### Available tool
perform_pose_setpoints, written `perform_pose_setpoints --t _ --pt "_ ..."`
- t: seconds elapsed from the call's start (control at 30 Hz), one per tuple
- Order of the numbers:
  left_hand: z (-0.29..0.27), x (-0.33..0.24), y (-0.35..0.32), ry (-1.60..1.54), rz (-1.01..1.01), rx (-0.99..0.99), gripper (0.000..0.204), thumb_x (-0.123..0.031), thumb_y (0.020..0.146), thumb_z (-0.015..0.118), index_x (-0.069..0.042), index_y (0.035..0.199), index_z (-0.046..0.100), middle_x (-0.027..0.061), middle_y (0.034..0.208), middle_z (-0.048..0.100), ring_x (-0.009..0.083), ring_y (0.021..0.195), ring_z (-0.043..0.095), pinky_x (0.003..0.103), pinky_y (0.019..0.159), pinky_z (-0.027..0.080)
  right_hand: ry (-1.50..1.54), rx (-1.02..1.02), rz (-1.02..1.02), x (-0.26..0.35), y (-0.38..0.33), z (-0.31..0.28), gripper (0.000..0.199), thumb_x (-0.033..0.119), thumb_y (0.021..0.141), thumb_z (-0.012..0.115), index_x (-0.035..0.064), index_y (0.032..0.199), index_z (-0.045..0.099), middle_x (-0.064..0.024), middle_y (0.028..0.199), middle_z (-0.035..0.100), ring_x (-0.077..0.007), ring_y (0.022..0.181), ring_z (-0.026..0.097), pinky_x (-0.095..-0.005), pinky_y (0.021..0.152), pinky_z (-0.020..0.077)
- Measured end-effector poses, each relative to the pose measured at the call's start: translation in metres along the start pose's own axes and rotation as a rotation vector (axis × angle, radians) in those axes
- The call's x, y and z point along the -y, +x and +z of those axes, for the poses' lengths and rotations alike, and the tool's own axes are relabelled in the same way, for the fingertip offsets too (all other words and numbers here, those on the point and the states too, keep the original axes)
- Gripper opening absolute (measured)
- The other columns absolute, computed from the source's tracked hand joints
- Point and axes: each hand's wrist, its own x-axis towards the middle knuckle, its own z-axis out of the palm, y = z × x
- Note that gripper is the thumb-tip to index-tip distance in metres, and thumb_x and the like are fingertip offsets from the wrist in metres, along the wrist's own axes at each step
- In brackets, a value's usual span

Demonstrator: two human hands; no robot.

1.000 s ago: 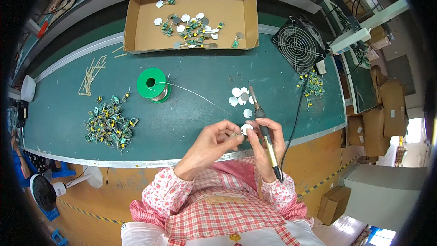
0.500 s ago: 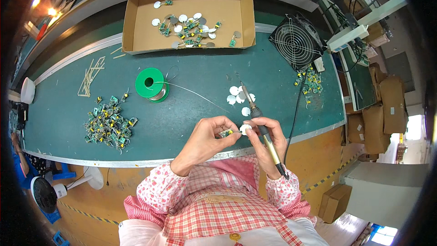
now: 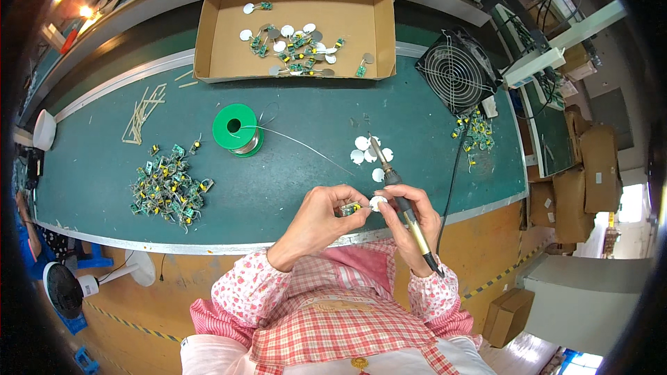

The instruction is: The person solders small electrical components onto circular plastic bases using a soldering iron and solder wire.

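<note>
Close above the near edge of the long green workbench, the left hand pinches a small green circuit board between fingertips. Just beside it, the right hand is curled around a black-and-yellow soldering iron and holds a small white disc against the board. Beyond the hands lie more white discs, and farther left a green spool of solder wire.
</note>
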Motion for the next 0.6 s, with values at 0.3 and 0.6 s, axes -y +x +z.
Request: perform_pose_setpoints --t 0.3,0.6 --pt "-0.006 0.02 0.014 -0.356 -0.105 -0.209 0.012 -0.01 0.082 0.069 -0.001 0.089 0.067 0.001 0.076 0.063 0.0037 0.063 0.05 0.019 0.055 0.04 -0.221 -0.184 -0.21 0.003 -0.009 -0.006 0.019 -0.002 0.082 0.063 0.0006 0.1 0.058 -0.01 0.078 0.068 -0.0187 0.074 0.067 -0.0273 0.065 0.0496" --pt "-0.006 0.012 0.012 -0.507 -0.09 -0.238 0.012 -0.01 0.083 0.068 0.0 0.09 0.067 0.0012 0.075 0.061 0.0049 0.061 0.048 0.02 0.055 0.038 -0.016 -0.108 -0.339 0.0 -0.02 -0.007 0.01 0.008 0.087 0.058 -0.0016 0.087 0.053 -0.0097 0.059 0.063 -0.0163 0.053 0.066 -0.0229 0.044 0.0475"
